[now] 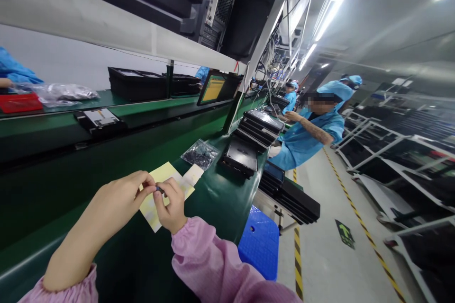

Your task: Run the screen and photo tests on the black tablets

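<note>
A small dark piece is pinched between my two hands; its kind is too small to make out. My left hand has thumb and forefinger closed at one end of it. From the other side, the fingers of my right hand are closed on it too. Below both hands a yellow paper sheet lies on the green bench. A small whitish piece sits at the sheet's right corner. Just beyond lies a clear plastic bag with dark small parts inside.
Stacked black units stand right of the bag. A device with a silver top lies across the bench, near a red bin. A blue stool is below the bench edge. A co-worker in blue works at the right.
</note>
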The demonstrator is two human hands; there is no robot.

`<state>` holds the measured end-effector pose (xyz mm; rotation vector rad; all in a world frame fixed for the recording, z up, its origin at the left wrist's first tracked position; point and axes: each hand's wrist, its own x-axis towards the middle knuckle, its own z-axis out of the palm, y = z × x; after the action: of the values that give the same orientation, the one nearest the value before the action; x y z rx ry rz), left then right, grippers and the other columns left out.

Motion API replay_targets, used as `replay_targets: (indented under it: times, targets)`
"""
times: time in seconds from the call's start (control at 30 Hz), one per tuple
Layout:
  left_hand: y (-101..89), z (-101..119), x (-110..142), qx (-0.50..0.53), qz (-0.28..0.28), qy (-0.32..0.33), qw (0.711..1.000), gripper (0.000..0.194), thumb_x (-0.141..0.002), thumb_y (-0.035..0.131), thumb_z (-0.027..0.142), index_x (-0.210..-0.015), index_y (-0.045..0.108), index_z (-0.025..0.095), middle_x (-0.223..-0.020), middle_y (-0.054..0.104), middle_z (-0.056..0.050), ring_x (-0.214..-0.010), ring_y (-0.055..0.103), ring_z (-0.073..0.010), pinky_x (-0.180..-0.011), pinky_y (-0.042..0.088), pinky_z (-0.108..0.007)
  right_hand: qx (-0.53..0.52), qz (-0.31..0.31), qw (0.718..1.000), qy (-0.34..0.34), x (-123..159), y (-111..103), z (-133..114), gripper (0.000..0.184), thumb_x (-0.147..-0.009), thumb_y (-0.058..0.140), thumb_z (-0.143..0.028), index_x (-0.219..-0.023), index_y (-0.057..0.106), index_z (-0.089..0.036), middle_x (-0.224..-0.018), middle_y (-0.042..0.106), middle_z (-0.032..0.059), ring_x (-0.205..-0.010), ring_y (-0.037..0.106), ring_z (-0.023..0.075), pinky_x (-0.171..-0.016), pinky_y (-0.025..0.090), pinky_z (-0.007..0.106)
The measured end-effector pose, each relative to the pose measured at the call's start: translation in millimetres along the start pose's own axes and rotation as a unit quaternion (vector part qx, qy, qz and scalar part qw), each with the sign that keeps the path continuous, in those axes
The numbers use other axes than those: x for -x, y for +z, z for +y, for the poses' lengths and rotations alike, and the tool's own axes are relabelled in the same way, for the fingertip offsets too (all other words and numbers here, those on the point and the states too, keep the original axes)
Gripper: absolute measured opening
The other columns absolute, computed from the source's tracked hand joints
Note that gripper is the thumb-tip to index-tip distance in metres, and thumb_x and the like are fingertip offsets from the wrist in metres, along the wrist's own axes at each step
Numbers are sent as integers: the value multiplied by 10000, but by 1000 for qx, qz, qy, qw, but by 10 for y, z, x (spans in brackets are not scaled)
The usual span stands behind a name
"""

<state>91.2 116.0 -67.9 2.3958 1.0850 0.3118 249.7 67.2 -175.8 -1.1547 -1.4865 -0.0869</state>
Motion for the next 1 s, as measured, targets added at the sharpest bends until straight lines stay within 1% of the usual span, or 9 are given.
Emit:
replay_targets:
  times: [0.07,0.27,0.4,0.5,0.63,0.77,0.9,1.0]
  targets:
    - [-3,8,-2,7,-10,-7,1000,267,-989,391,446,-1007,602,284,-1007,706,-3,-818,665,-215,-690,401,-317,-2,0,1000,0,1,2,-1,232,-1013,500,-323,-967,678,-181,-800,601,57,-725,586,181,-643,515,327]
    - [19,-17,-12,26,-42,-13,999,238,-1001,355,413,-959,534,261,-935,675,-7,-759,633,-202,-720,409,-339,-9,-7,1000,-4,21,22,11,265,-1023,490,-354,-957,675,-176,-796,589,53,-716,575,175,-632,500,321]
    - [61,-69,-35,64,-53,-3,997,224,-1009,342,410,-962,504,263,-962,663,-2,-828,640,-207,-767,417,-349,-10,-14,1000,2,27,25,18,291,-1026,485,-381,-952,680,-179,-787,587,52,-714,573,177,-633,503,321]
    - [79,-93,-57,67,-56,-5,996,238,-1020,311,407,-950,481,257,-956,658,-9,-838,642,-217,-781,416,-359,-10,-18,1000,4,24,20,14,282,-1027,485,-370,-960,681,-179,-792,593,53,-712,576,176,-640,509,320]
    - [77,-122,-72,64,-44,-12,997,270,-1029,288,423,-968,489,253,-942,664,-16,-801,640,-218,-759,415,-361,1,-17,1000,3,3,5,-3,251,-1026,486,-338,-977,676,-182,-811,609,56,-709,583,175,-638,514,319]
    - [40,-134,-42,74,-12,-10,997,260,-1003,390,463,-961,549,262,-888,657,11,-754,621,-197,-720,415,-340,7,-21,1000,3,-22,-23,-15,263,-1032,476,-344,-980,681,-188,-805,619,52,-684,579,172,-613,504,315]
    - [-72,-70,17,92,32,30,995,203,-981,492,412,-929,612,257,-908,666,32,-769,616,-172,-721,414,-320,-15,-24,1000,11,-52,-41,-3,267,-1042,469,-343,-997,686,-194,-800,610,52,-716,582,188,-635,490,334]
    - [-151,-26,13,91,49,42,994,171,-980,535,347,-923,661,246,-945,674,33,-789,616,-157,-722,411,-306,-40,-31,999,9,-88,-27,46,230,-1037,500,-320,-1020,694,-198,-762,586,39,-679,546,186,-624,465,343]
